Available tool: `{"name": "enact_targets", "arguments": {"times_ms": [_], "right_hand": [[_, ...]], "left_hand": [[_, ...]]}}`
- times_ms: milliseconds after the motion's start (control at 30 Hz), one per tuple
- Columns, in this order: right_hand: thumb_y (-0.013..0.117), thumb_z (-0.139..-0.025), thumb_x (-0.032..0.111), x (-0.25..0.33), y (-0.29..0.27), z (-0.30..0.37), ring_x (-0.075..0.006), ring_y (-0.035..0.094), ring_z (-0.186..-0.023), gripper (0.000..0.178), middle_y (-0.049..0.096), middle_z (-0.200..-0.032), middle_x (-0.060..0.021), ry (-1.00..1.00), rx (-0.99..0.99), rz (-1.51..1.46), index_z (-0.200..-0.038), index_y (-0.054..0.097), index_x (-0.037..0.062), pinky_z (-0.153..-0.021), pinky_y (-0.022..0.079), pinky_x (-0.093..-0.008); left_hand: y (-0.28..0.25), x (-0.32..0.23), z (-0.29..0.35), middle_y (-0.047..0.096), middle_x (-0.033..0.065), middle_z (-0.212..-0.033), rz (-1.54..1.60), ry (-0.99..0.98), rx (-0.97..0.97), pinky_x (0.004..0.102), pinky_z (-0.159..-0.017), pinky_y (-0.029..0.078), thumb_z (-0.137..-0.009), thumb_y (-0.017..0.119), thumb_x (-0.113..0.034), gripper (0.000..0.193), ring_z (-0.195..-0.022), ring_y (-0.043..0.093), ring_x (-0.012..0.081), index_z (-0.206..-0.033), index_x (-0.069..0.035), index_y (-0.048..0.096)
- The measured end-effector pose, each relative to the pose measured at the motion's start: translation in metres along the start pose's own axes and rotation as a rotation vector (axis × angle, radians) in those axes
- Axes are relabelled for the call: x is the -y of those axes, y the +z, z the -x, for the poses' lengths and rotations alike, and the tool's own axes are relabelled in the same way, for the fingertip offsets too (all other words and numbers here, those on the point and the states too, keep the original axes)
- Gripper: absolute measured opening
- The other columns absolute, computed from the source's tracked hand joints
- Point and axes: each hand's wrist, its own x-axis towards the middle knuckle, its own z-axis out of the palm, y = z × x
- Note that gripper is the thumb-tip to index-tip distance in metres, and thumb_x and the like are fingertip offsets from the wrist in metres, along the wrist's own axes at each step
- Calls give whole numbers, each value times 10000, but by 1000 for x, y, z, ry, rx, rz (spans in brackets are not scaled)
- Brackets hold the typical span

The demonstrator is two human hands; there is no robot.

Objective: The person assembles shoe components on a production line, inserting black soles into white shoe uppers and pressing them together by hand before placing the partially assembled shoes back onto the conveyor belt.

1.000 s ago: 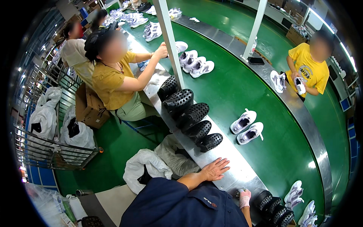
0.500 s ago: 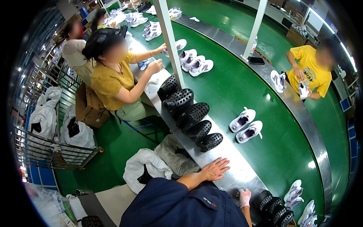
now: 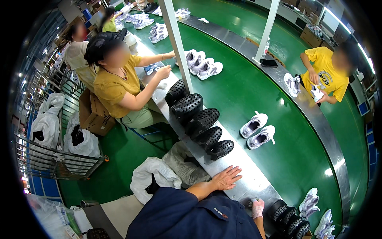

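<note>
So the black holey clog-shaped things (image 3: 203, 121) are sitting in a row down the left stretch of the metal worktop (image 3: 252, 181), and a second black bunch (image 3: 288, 217) is crowding its right end, near the belt-side edge. I'm guessing they're being packed side by side to save room on such a narrow strip. The left hand (image 3: 227, 178) is lying palm-down between the groups, fingers spreading toward the far edge and gripping nothing, probably just propping the body up. The right hand (image 3: 257, 208), wearing something pinkish, is resting by the near edge next to the right-hand bunch; its fingers are curling, but I honestly can't tell if that grip is holding anything. Past the far edge, a pair of pale trainers (image 3: 267, 132) is standing on the green belt (image 3: 238, 95), side by side, likely to keep the two matched. A white sack (image 3: 143, 173) is slumping below the near edge, a seated co-worker (image 3: 117, 85) is reaching over the worktop further left, and someone in yellow (image 3: 326, 71) is handling a shoe (image 3: 317, 94) behind the far rail.
</note>
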Motion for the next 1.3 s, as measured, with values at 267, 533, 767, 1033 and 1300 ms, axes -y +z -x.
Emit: {"name": "enact_targets", "arguments": {"times_ms": [267, 533, 767, 1033, 1300], "right_hand": [[590, -862, 39, 0, 0, 0, -174, 592, -488, 88, 664, -673, -88, 0, 7, 1, -810, 657, 15, -467, 484, -308], [586, -858, 28, -1, -1, -3, -173, 595, -489, 87, 669, -678, -93, -6, 25, -12, -812, 657, 9, -474, 486, -308], [589, -860, 24, 0, -1, -3, -165, 594, -489, 81, 665, -673, -89, 17, 20, -27, -812, 653, 11, -468, 489, -302], [600, -880, 28, 9, -1, 5, -155, 600, -494, 72, 653, -662, -80, 42, 36, -40, -825, 641, 6, -465, 503, -293], [596, -882, 27, 6, -2, 2, -162, 610, -504, 75, 650, -659, -78, 29, 38, -17, -827, 642, 5, -471, 517, -297]], "left_hand": [[0, -1, 0, 263, 181, -1631, -16, 2, -3, 494, -1242, 156, -951, 565, -417, 623, -1521, 214, 333, -1483, -111, 456], [-1, 0, 1, 272, 184, -1626, -8, 8, -21, 497, -1240, 160, -949, 565, -416, 621, -1518, 221, 339, -1477, -106, 462], [-2, 0, 1, 277, 180, -1625, -4, 12, -29, 494, -1241, 159, -946, 568, -419, 622, -1516, 226, 333, -1475, -108, 465], [-2, 0, 1, 280, 173, -1626, -15, 4, -26, 493, -1237, 169, -944, 576, -422, 625, -1514, 232, 325, -1477, -115, 463], [0, -1, 1, 265, 170, -1634, -23, 1, -14, 496, -1236, 172, -951, 568, -422, 629, -1520, 221, 323, -1490, -120, 449]]}}
